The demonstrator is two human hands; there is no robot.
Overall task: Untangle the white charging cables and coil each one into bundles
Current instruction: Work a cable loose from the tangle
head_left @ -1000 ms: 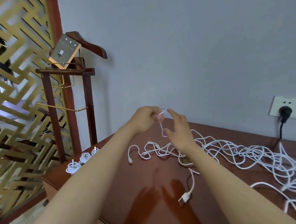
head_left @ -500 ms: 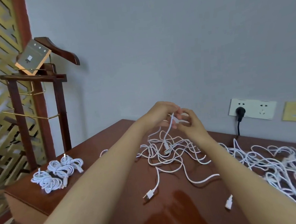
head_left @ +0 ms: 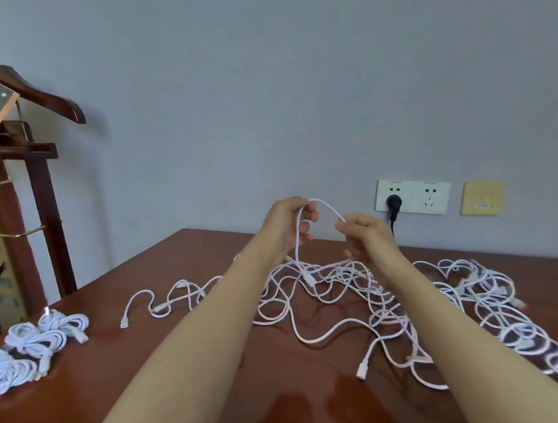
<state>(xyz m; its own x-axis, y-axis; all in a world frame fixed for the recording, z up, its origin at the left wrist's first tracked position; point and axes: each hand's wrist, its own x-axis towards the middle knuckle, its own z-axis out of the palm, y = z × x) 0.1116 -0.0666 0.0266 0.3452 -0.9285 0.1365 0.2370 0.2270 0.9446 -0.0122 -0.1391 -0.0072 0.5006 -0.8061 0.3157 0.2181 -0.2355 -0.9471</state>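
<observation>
A tangle of white charging cables [head_left: 341, 294] sprawls over the middle and right of the brown table [head_left: 189, 358]. Above it, my left hand [head_left: 287, 226] and my right hand [head_left: 364, 236] are raised and each pinches the same white cable [head_left: 327, 206], which arches between them. From my left hand one strand hangs down to a plug [head_left: 308, 278] in the tangle. Three coiled cable bundles [head_left: 39, 339] lie together at the table's left edge.
A dark wooden valet stand [head_left: 41, 188] with a hanger top stands left of the table, by a gold lattice screen. On the wall behind are a white socket plate with a black plug [head_left: 394, 204] and a yellow plate [head_left: 481, 198]. A loose cable end [head_left: 361, 373] lies near me.
My hands have risen and drawn slightly apart, pulling a short arch of cable up between them. The view has swung right, so the tangle sits more central and the stand nearer the left edge.
</observation>
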